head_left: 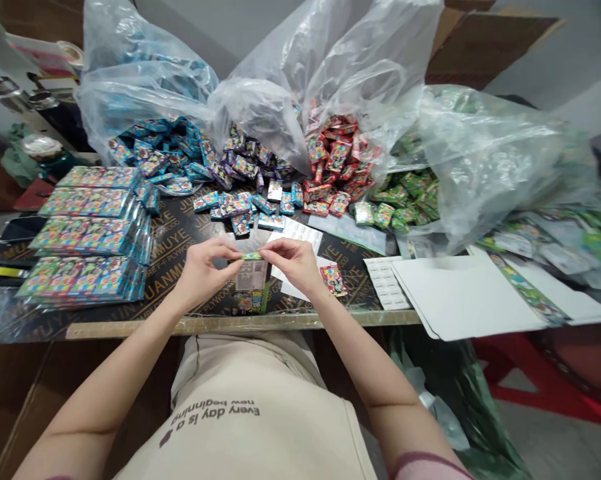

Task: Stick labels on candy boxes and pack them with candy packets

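Note:
Both my hands meet over the table's near edge. My left hand (204, 269) and my right hand (294, 261) are closed in pinches on the top edge of a small printed packet (251, 285), held upright between them, its barcode label facing me. A red packet (334, 279) lies on the table just right of my right hand. White label sheets (296, 233) lie right behind my hands.
Clear plastic bags at the back spill blue packets (155, 150), purple packets (243, 163), red packets (336, 163) and green packets (405, 197). Stacked filled display packs (87, 233) stand at left. White cards (460, 293) and printed sheets lie at right. A red stool (540, 380) is below right.

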Tool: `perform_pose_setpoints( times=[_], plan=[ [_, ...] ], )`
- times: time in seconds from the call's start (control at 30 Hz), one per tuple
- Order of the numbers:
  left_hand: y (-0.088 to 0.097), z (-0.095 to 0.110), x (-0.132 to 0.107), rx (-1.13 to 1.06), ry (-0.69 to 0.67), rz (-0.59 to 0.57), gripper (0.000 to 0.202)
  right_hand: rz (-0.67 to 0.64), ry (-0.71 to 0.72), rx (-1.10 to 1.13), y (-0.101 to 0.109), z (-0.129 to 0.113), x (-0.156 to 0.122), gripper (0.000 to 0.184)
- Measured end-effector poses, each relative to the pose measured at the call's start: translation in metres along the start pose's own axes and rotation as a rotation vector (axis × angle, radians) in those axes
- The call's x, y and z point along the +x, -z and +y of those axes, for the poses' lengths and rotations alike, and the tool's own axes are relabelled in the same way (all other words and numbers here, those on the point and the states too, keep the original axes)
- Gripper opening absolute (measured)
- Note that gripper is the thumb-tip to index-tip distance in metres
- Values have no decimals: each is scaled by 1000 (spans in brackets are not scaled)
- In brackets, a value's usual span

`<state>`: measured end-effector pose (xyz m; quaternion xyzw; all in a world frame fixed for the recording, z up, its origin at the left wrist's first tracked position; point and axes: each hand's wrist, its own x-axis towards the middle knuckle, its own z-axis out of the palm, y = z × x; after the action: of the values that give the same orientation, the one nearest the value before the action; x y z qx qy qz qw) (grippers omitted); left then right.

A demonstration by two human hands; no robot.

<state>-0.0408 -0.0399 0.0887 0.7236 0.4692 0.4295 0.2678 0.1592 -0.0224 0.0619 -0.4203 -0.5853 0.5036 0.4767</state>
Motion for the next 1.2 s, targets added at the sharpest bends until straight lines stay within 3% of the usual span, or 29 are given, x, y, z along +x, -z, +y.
perform_pose_setpoints(
  times=[0.17, 0.27, 0.33, 0.37, 0.47, 0.53, 0.63, 0.73, 0.9, 1.2],
  plan=[
    [1, 1, -6, 123, -260, -44, 9, 24, 348, -158, -3, 1, -25, 8],
    [-4, 5, -9, 153, -363, -116, 12, -106, 400, -170, 6, 3, -32, 13],
    [-7, 7, -12, 161, -408, -142, 18, -143, 323, -238, 27, 10, -27, 17],
    [-9, 8, -13, 169, -421, -145, 20, -86, 256, -322, 42, 18, -22, 19],
    [-13, 8, -15, 232, -442, -120, 21, 252, -51, -745, 94, 51, -5, 16],
    [-15, 6, -15, 285, -466, -98, 24, 234, -224, -902, 124, 76, 1, 8],
    [-16, 2, -16, 363, -506, -84, 33, 163, -282, -933, 145, 105, 1, 6],
    [-15, -2, -20, 408, -519, -94, 47, 138, -276, -949, 146, 117, -5, 9],
    [-17, -7, -28, 402, -469, -60, 56, 135, -178, -990, 139, 115, -17, 5],
    [-20, -1, -24, 348, -362, -30, 24, 88, -71, -1028, 125, 108, -31, 16]
  ],
)
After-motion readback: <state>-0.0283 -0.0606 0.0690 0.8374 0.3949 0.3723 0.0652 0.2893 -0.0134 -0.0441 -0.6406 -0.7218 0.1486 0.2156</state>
